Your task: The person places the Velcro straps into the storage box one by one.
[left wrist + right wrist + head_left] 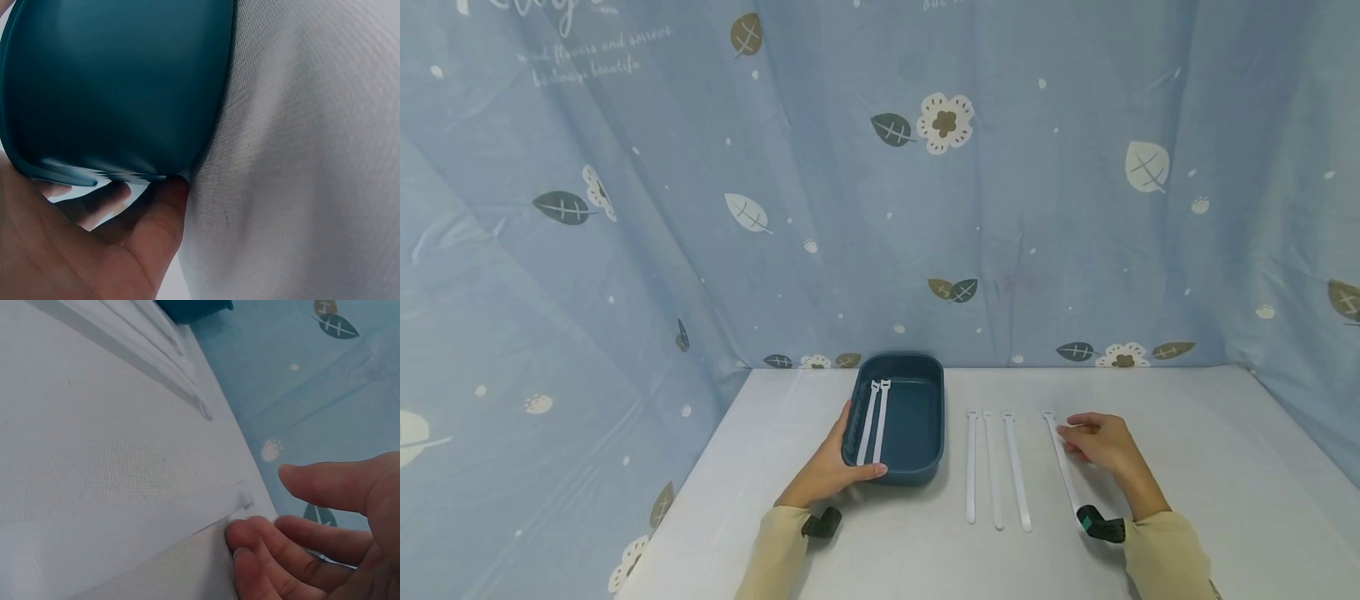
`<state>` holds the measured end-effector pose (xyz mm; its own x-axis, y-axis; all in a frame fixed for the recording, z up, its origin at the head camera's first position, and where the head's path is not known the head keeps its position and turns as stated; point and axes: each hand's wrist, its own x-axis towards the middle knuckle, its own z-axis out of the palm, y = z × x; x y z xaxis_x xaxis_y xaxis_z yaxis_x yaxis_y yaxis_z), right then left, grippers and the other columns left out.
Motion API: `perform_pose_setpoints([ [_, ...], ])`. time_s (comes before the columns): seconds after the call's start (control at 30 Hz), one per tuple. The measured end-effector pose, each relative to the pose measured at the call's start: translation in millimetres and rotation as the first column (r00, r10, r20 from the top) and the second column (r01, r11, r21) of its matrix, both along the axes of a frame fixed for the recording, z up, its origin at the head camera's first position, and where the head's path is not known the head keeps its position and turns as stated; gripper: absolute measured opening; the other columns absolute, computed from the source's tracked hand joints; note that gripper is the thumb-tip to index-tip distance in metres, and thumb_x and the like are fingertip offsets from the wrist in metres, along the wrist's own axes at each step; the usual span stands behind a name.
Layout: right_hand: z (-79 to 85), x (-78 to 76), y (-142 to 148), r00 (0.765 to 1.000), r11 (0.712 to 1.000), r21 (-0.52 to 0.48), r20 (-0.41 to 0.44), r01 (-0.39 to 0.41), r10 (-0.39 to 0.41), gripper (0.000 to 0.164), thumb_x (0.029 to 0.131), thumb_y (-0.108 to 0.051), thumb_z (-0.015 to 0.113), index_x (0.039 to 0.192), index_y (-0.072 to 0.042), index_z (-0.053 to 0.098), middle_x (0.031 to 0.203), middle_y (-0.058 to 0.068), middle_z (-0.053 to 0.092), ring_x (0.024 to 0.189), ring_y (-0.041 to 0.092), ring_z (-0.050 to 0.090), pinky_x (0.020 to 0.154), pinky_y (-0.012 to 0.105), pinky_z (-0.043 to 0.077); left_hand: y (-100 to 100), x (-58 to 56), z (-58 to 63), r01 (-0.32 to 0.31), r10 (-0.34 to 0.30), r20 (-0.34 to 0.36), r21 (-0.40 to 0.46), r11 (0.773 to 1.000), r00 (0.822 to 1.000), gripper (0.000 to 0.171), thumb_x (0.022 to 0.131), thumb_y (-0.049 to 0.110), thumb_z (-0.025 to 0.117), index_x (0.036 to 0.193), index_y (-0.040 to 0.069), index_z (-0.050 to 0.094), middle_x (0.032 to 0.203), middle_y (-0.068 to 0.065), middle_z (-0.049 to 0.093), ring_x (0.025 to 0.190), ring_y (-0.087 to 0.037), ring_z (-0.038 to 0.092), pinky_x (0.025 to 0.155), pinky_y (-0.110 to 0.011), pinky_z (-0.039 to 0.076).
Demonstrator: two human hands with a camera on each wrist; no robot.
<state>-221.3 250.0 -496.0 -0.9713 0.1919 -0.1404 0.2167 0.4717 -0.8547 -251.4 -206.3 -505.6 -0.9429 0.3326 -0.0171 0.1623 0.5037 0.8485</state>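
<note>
My left hand (pixel 829 468) grips the near left corner of a dark blue plastic bin (pixel 910 477), its thumb at the front wall and its fingers along the left side. Two white cable straps (pixel 881 425) with slotted heads lie side by side in the bin, along its left part. My right hand (pixel 1103 446) is at the head end of another white cable strap (pixel 1063 462) on the table. In the right wrist view the thumb is held apart, and the fingertips (pixel 240 534) are right at the edge of that strap (pixel 125 544).
Between the bin and the right hand, three more white straps (pixel 1015 475) lie roughly parallel on the white table (pixel 925 550), heads away from me. A blue patterned curtain (pixel 1037 250) hangs behind the table's far edge. Each wrist wears a small black camera (pixel 1101 525).
</note>
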Motion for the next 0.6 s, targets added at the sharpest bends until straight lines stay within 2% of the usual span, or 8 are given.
perform_pose_setpoints([
  [0.23,0.6,1.2,-2.3,1.000,0.999,0.030,0.012,-0.018,0.017,0.048,0.098,-0.016,0.068,0.129,0.018,0.056,0.095,0.018,0.072,0.075,0.012,0.067,0.063,0.024,0.057,-0.4,0.9,-0.4,0.001,-0.001,0.006,-0.002,1.000,1.000,0.127,0.079,0.048,0.088,0.166,0.036,-0.003,0.176,-0.003,0.007,0.162,-0.033,0.016,0.123,-0.066,0.027],
  [0.6,1.6,0.0,-7.7,0.999,0.993,0.111,0.040,-0.032,0.027,0.049,0.095,-0.015,0.071,0.129,0.017,0.057,0.100,0.026,0.073,0.074,0.015,0.067,0.064,0.027,0.056,-0.1,-0.9,-1.2,0.001,-0.001,-0.004,-0.006,1.000,1.000,0.127,0.079,0.048,0.088,0.167,0.035,-0.003,0.176,-0.002,0.007,0.162,-0.033,0.016,0.123,-0.066,0.027],
])
